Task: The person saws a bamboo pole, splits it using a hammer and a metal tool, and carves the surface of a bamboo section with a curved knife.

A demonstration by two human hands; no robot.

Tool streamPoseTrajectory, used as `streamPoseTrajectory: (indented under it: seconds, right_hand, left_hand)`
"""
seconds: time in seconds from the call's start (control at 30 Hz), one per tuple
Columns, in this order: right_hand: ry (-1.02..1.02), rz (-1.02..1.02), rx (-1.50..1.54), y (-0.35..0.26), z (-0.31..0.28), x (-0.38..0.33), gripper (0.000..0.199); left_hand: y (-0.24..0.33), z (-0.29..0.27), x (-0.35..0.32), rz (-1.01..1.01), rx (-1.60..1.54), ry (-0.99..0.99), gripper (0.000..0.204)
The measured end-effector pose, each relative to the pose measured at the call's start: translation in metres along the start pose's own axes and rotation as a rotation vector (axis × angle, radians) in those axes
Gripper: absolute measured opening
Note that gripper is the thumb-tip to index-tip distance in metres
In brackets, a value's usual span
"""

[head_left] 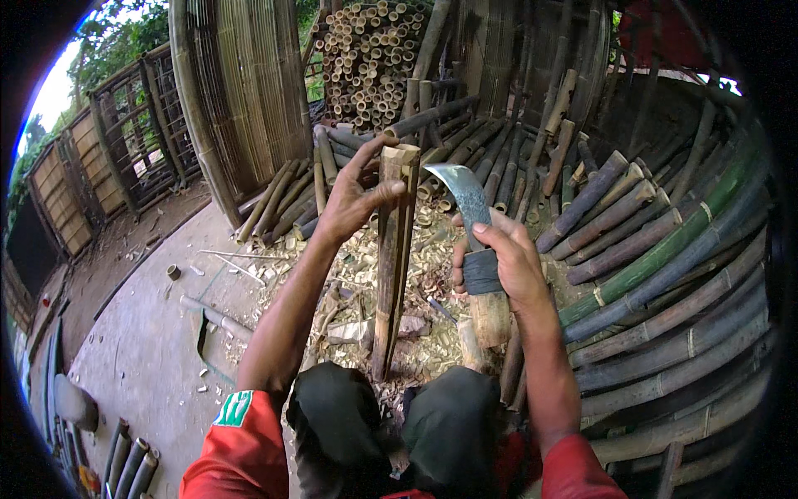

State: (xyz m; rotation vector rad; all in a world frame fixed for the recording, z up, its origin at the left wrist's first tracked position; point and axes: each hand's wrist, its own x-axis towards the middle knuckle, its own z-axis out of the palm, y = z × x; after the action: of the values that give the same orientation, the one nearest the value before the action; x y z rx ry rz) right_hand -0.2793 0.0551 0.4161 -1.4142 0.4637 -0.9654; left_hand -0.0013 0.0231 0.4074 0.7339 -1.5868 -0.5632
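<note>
Upright between my knees stands a bamboo pole (pixel 389 274), its top trimmed pale and faceted, its foot among the shavings. My left hand (pixel 353 195) is closed round its upper end, thumb across the near side. In my right hand (pixel 517 258) I grip a curved knife (pixel 486 312) with a thick pale wooden handle and a dark wrapping below the blade. The hooked blade (pixel 465 193) points up and toward the pole's top, apart from it. My right thumb lies along the base of the blade.
Pale wood shavings (pixel 349 283) cover the ground around the pole. Bamboo lengths (pixel 615 233) lie stacked at the right, with long curved poles (pixel 690 341) nearer me. Cut bamboo ends (pixel 374 62) are piled at the back. A grey stone (pixel 75 402) lies at the lower left.
</note>
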Motion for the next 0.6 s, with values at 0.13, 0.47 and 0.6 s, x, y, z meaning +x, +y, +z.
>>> streamPoseTrajectory:
  seconds: [0.13,0.47,0.6]
  right_hand:
    - [-0.051,0.034,0.012,-0.001,0.003,0.002,0.035]
    - [-0.061,0.125,0.043,0.008,0.012,0.025,0.032]
    - [-0.114,0.169,0.121,0.022,0.006,0.023,0.032]
  left_hand:
    - [0.005,0.0,-0.001,-0.003,-0.059,0.085,0.053]
    - [0.007,-0.007,-0.003,0.027,0.177,0.214,0.048]
    - [-0.001,-0.015,-0.003,0.063,0.141,0.167,0.046]
